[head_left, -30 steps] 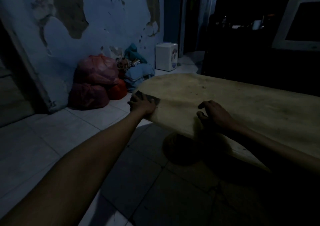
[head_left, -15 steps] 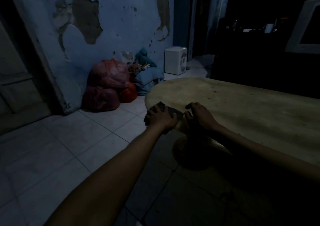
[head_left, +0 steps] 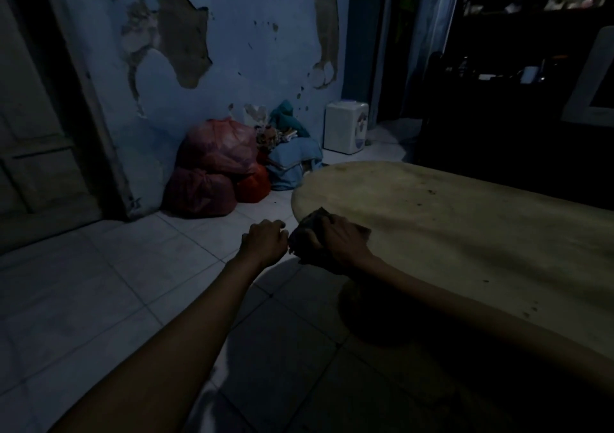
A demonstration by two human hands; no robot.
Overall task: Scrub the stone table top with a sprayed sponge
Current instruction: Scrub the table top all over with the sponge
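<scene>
The pale stone table top (head_left: 448, 230) fills the right half of the view, with dark specks on it. A dark sponge (head_left: 307, 230) sits at its rounded near-left edge. My right hand (head_left: 344, 243) lies over the sponge and grips it, fingers curled round its top. My left hand (head_left: 264, 243) hangs just left of the sponge, off the table and over the floor, its fingers loosely curled and holding nothing. A narrow gap separates it from the sponge.
Red plastic bags (head_left: 212, 170) and a blue cloth bundle (head_left: 294, 163) are piled against the peeling blue wall. A small white appliance (head_left: 345, 127) stands on the floor behind them. White floor tiles (head_left: 99, 283) spread to the left. Dark furniture (head_left: 518, 100) stands behind the table.
The sponge has passed from my left hand to my right hand. My left hand has come off the table edge, and my right hand has slid left onto the sponge.
</scene>
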